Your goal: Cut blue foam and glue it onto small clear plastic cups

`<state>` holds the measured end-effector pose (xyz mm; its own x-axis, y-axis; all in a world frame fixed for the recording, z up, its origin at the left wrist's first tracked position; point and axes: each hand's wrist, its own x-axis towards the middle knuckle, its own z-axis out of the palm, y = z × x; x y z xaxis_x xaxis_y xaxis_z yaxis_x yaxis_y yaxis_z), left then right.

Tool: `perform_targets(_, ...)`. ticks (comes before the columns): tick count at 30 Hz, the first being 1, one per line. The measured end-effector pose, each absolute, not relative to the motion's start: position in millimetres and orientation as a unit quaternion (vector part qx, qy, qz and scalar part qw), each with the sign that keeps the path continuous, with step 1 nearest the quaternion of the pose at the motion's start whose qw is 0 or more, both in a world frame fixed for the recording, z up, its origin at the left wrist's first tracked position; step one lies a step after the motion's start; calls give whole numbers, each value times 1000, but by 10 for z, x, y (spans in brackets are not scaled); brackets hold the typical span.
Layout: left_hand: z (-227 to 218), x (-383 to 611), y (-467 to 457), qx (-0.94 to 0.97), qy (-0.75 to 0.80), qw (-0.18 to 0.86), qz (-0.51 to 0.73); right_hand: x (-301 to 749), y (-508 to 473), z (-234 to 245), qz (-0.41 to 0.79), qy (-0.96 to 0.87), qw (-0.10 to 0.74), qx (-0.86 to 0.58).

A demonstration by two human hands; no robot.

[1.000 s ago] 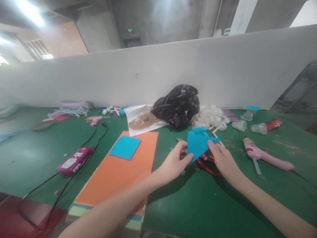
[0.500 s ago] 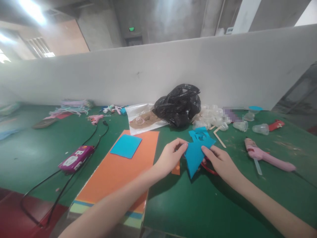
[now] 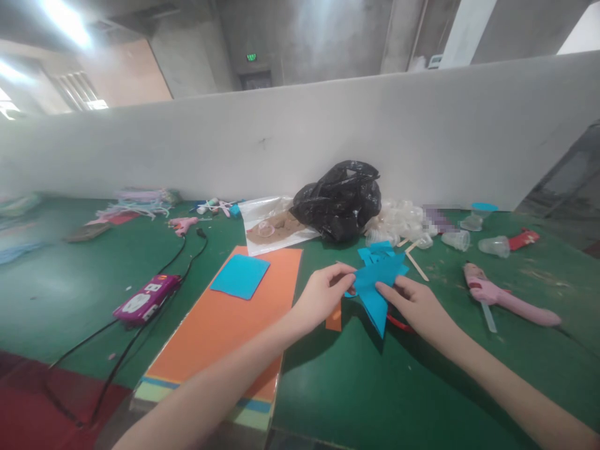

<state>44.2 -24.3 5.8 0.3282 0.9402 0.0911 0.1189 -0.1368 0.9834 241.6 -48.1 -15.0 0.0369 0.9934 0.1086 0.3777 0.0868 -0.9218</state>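
Between my two hands is a blue piece of paper or craft foam (image 3: 376,294), held above the green table with its narrow point hanging down. My left hand (image 3: 323,294) pinches its left edge, and my right hand (image 3: 412,300) grips its right side between thumb and fingers. Behind it lie blue scraps (image 3: 377,250), partly covered by the held piece. A red curved thing (image 3: 400,324), perhaps a scissor handle, shows under my right hand. Beside my left hand is a small orange strip (image 3: 334,319).
Orange sheets (image 3: 225,337) with a blue square (image 3: 240,276) on top lie left. A purple power strip (image 3: 147,300) with black cords is farther left. At the back sit a black plastic bag (image 3: 340,200) and clear cups (image 3: 454,240). A pink glue gun (image 3: 510,300) lies right.
The blue piece has turned between my fingers, its point swinging to the right. My right thumb has shifted slightly left and down on it; both hands keep hold.
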Motion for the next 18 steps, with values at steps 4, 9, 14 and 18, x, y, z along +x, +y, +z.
perform_targets(4, 55, 445, -252, 629, 416, 517, 405, 2426, -467, -168, 369, -575, 455, -571)
perform_targets(9, 80, 450, -285, 619, 419, 519, 415, 2424, -461, -183, 460, -538, 490, -510)
perform_targets(14, 86, 439, -293, 625, 404, 518, 422, 2427, -466, -213, 540, -473, 519, -464)
perform_targets(18, 69, 421, -280, 626, 380, 523, 435, 2428, -470, -190, 582, -431, 531, -440)
